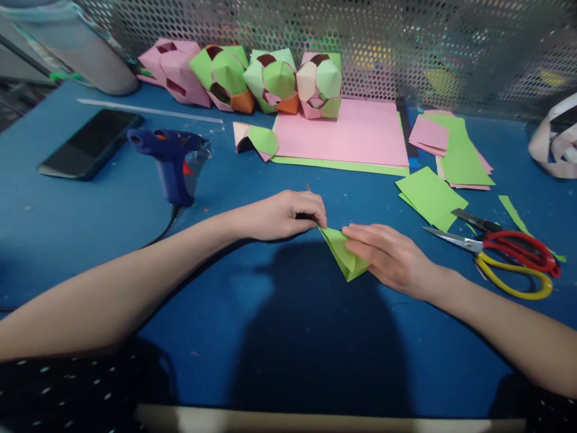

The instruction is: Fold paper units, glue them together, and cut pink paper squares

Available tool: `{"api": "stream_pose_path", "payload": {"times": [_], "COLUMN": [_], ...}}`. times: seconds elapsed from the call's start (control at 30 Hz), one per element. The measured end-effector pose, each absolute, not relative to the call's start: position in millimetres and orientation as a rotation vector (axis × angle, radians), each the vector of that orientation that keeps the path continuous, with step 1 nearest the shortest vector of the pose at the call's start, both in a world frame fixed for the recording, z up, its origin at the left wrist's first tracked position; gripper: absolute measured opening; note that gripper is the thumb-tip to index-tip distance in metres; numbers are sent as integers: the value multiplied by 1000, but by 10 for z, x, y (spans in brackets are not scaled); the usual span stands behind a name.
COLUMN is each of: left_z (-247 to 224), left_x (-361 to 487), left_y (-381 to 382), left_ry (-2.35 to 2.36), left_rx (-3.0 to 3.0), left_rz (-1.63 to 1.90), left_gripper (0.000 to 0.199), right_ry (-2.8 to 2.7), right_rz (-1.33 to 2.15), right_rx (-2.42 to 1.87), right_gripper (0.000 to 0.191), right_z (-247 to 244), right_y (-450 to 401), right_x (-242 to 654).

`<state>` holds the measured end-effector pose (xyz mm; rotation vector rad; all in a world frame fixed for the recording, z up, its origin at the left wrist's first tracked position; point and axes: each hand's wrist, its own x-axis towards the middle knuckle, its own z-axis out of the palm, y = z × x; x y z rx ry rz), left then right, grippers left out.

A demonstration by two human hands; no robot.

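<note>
A piece of green paper [347, 261], folded into a triangular shape, lies on the blue table in front of me. My left hand [295, 215] pinches its upper left corner between thumb and fingers. Flat against the paper's right part rests my right hand [392, 255], fingers stretched out and covering that side. Green paper squares [430, 195] lie beyond my right hand. Scissors [478, 245] with one red and one yellow handle are to its right, overlapping a dark cutter knife [478, 221].
Several folded paper balls [274, 81] line the perforated metal panel [369, 54]. Before them are pink sheets [342, 135] and a small folded paper unit [261, 141]. A blue glue gun [171, 165] and a phone [92, 144] lie left. A ribbon roll [556, 141] sits far right.
</note>
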<state>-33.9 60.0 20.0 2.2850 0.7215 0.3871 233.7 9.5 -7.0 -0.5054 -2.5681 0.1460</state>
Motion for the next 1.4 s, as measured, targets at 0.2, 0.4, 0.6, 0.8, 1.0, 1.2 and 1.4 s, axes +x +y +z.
{"api": "stream_pose_path", "payload": {"times": [0.2,0.4,0.6,0.8,1.0,1.2,1.4], "left_z": [198,201,200,216,194,183,192], "left_x": [-351,-353,-341,-336,-336,-330,-333], "left_y": [606,608,609,599,597,597,607], "left_ry": [699,667,663,671,702,721,718], "left_rx": [2286,2302,2326,2351,2345,2328,2348], "left_rz": [393,412,423,396,412,406,399], "left_gripper": [19,20,20,21,20,19,18], "right_ry": [-2555,-2647,-2641,-2647,-2666,-2683,-2684], "right_rz": [176,11,35,41,36,25,9], "right_rx": [-479,-367,-364,-369,-366,-385,-383], "right_gripper": [32,27,26,26,24,23,19], "right_z": [-58,8,-9,-9,-9,-6,-27], "right_y": [103,116,124,131,130,121,127], "right_x": [2339,2338,2338,2340,2337,2337,2354]}}
